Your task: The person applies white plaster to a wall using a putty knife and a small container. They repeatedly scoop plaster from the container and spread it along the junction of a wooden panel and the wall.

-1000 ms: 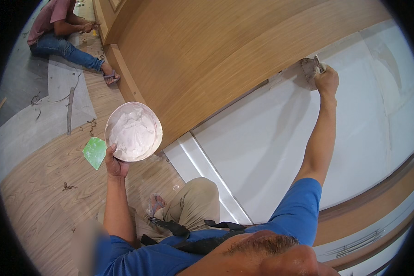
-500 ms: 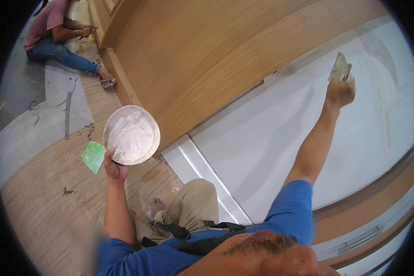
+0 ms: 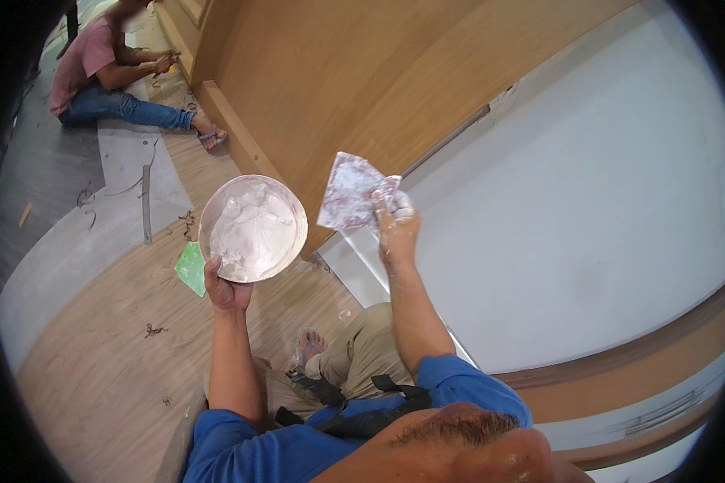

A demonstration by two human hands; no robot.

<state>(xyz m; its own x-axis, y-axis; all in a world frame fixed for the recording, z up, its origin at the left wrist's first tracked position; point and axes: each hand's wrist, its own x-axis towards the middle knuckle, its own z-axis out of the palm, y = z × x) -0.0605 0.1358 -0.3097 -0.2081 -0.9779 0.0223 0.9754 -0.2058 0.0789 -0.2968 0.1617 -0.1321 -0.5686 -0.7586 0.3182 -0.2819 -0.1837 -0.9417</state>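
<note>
Bowl of pale paste in left hand, flat scraper in right, apart from each other.

Left hand (image 3: 229,291) grips the bowl (image 3: 301,233) at its near rim, thumb on the edge; right hand (image 3: 399,225) pinches the scraper (image 3: 349,193) by its near corner, just right of the bowl. Bowl likely heavyish and rim-stiff, so support from below (underside hidden). Paste (image 3: 254,225) looks soft, thick. Scraper reads light, thin, probably slick where smeared; best held at that corner, off the coated face.
</note>
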